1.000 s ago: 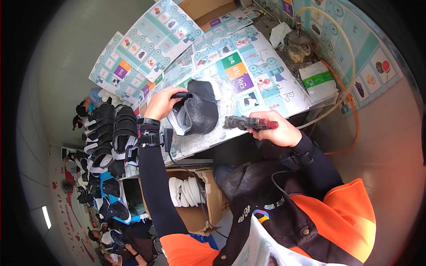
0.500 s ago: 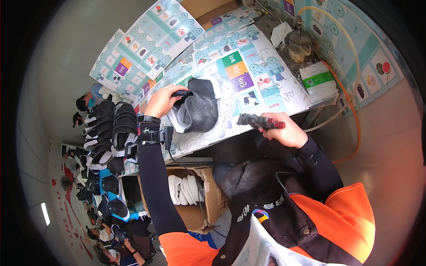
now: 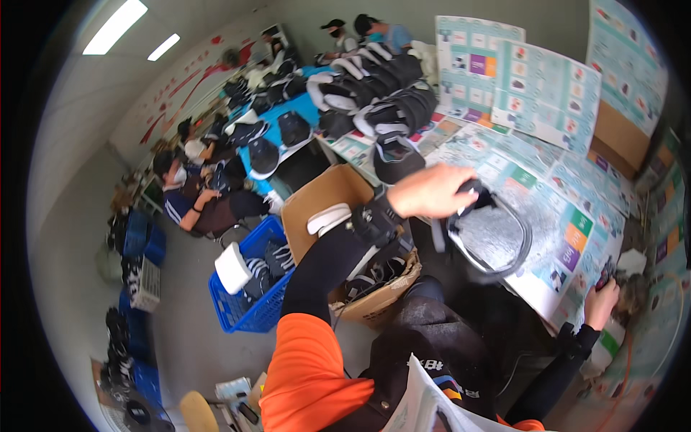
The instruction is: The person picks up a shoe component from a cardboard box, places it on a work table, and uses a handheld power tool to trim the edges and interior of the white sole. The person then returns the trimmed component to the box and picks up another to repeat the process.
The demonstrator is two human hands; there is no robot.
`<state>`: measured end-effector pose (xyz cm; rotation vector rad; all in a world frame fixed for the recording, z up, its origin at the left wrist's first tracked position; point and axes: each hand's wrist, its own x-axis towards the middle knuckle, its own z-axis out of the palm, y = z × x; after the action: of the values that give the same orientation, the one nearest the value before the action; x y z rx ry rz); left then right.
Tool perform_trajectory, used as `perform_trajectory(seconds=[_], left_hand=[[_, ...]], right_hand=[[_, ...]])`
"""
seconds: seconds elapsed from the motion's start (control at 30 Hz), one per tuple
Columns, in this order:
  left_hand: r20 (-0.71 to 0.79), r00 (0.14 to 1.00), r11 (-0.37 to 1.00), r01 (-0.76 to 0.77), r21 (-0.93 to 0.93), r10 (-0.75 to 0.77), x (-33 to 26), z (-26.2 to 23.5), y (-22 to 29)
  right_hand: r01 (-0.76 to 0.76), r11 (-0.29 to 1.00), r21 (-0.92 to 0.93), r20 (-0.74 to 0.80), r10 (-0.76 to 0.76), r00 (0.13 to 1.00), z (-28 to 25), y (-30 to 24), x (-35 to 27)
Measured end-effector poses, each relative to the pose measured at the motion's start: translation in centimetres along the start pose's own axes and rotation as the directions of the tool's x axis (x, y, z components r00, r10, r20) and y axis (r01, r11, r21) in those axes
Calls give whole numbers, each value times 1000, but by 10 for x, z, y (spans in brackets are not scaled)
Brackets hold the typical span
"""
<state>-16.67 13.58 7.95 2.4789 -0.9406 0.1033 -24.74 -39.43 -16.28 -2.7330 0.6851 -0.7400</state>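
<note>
I work from the near edge outward. My left arm, in a dark sleeve with an orange shoulder, runs up from the lower frame to my left hand (image 3: pixel 430 191), which is closed around the collar of a black shoe upper (image 3: pixel 489 234). The fingers curl over its top edge, and the upper hangs just above the paper-covered bench (image 3: pixel 576 216), its open side toward me.

To do this step well, I keep the grip on the firm collar rim rather than the soft side panel, so the piece does not fold or twist while I turn it. I judge that holding it close over the bench gives the steadier hold.

My right hand (image 3: pixel 601 302) sits low at the right rim, wrapped around a small dark tool (image 3: pixel 606 272); I cannot tell what kind. I keep that tool clear of the upper until the left hand has it squared.

Beside my left elbow stands a cardboard box (image 3: pixel 338 209) of white soles, next to it a blue crate (image 3: pixel 248 302). Farther along, a row of finished black uppers (image 3: pixel 389 108) lines the bench, and other workers sit beyond.
</note>
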Motion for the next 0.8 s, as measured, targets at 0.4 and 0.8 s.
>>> perform_trajectory(seconds=[0.4,0.8], left_hand=[[-940,-62,876,348,-334,-334,-220,-241,-218],[-306,610,194,244,950,731,-105,-181,-26]], right_hand=[[369,858,358,-59,-373,926,-25,-126,-54],[356,709,609,44,-479,877,-98,-233,-93]])
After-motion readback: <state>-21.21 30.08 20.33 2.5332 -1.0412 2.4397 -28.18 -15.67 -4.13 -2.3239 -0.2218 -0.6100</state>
